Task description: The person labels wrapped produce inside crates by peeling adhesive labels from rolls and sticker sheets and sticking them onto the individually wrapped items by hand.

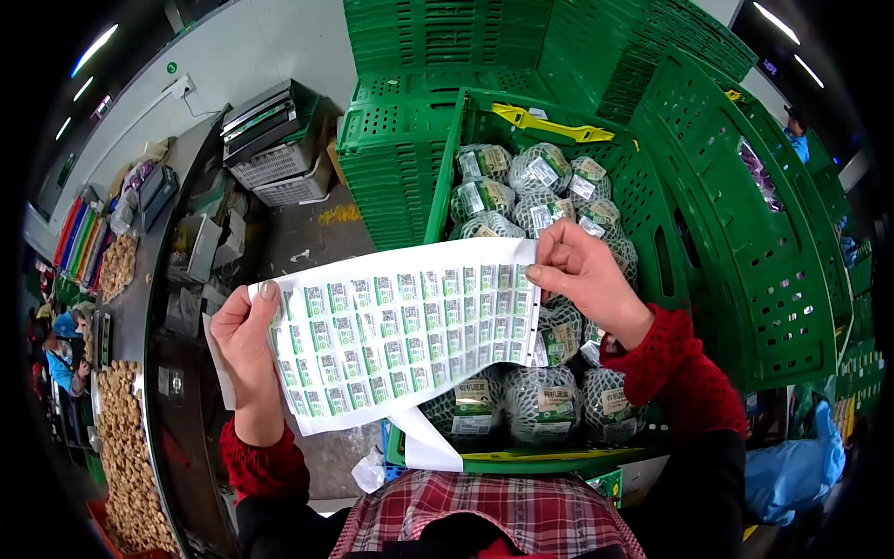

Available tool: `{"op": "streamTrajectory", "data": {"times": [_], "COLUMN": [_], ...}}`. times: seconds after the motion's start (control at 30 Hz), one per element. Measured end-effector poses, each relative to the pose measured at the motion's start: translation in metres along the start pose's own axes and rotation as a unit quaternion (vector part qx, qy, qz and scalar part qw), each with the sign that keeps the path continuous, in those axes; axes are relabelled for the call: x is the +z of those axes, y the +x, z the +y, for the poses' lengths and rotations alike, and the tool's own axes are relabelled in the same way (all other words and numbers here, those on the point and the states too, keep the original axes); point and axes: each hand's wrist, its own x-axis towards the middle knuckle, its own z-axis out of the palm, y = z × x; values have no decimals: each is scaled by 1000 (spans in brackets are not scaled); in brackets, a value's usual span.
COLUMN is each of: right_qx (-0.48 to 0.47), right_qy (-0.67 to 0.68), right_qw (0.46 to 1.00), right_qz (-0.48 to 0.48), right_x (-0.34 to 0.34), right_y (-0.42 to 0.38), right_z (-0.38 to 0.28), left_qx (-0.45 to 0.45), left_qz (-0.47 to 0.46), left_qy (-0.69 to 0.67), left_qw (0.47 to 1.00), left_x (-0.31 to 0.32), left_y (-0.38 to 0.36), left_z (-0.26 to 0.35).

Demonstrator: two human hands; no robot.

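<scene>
Both hands are gripping one label sheet (405, 331) over the green crate (745, 279); the left hand (244, 340) is pinching its left edge, the right hand (582, 275) its top right corner; most netted produce (540, 172) is already wearing labels; folded green crates are stacking behind, beside a long desk (177, 233).

The left hand (244, 347) is up, fingers curled and pinching; the right hand (585, 275) pinches too, arm bent.
</scene>
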Motion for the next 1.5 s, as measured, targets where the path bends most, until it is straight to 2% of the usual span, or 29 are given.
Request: {"op": "streamTrajectory", "data": {"times": [0.03, 0.13, 0.17, 0.33, 0.47, 0.53, 0.73, 0.8, 0.87, 0.9, 0.93, 0.97, 1.0, 1.03, 1.13, 1.17, 1.2, 1.27, 1.4, 1.5], "right_qx": [-46, -85, -50, -29, -24, 10, 31, 53, -19, 33, 32, -91, -211, -239, -239, -276, -278, -270, -277, -338], "right_qy": [31, 62, 70, 77, 33, -23, -102, -109, -225, -227, -227, -325, -415, -395, -416, -457, -457, -553, -589, -654], "right_qw": [997, 992, 991, 991, 997, 999, 993, 991, 972, 972, 972, 941, 885, 887, 877, 845, 845, 788, 760, 676], "right_qz": [58, 75, 105, 102, 58, 44, 54, 57, 61, 48, 45, 21, -3, 14, 29, 6, 8, -5, 2, 19], "right_x": [6, -2, 2, 3, 13, 12, 13, 15, 15, 16, 13, 9, 6, 10, 27, 26, 28, 32, 36, 36], "right_y": [1, -1, -4, -14, -15, -14, -18, -20, -22, -24, -23, -21, -18, -15, -7, -4, -4, -5, -6, -10], "right_z": [5, 6, -1, -7, -22, -20, -21, -23, -23, -30, -30, -30, -30, -37, -42, -40, -42, -44, -35, -29], "left_qx": [-4, 31, 39, -17, 31, 44, 89, 144, 143, 142, 143, 131, 118, 106, 63, 68, 70, 62, 17, -34], "left_qz": [-27, -56, -98, -101, -101, -148, -101, -115, -112, -109, -106, -102, -98, -95, -94, -93, -94, -89, -98, -97], "left_qy": [-12, 22, 41, -19, 12, 37, 77, 105, 103, 97, 98, 107, 114, 104, 84, 83, 84, 85, 106, 91], "left_qw": [1000, 998, 994, 995, 994, 987, 988, 977, 978, 979, 979, 980, 982, 984, 990, 990, 990, 990, 989, 990], "left_x": [-2, 10, 2, -19, -21, -26, -21, -21, -21, -21, -20, -19, -18, -16, -8, -6, -5, -5, -3, 4], "left_y": [3, -4, -1, 7, 9, 11, 5, 4, 3, 2, 1, -1, -2, -2, -4, -4, -3, -3, -4, 1], "left_z": [-1, 3, 1, -16, -18, -17, -8, -3, 0, 1, 3, 5, 6, 6, 9, 9, 8, 6, 13, 8]}}
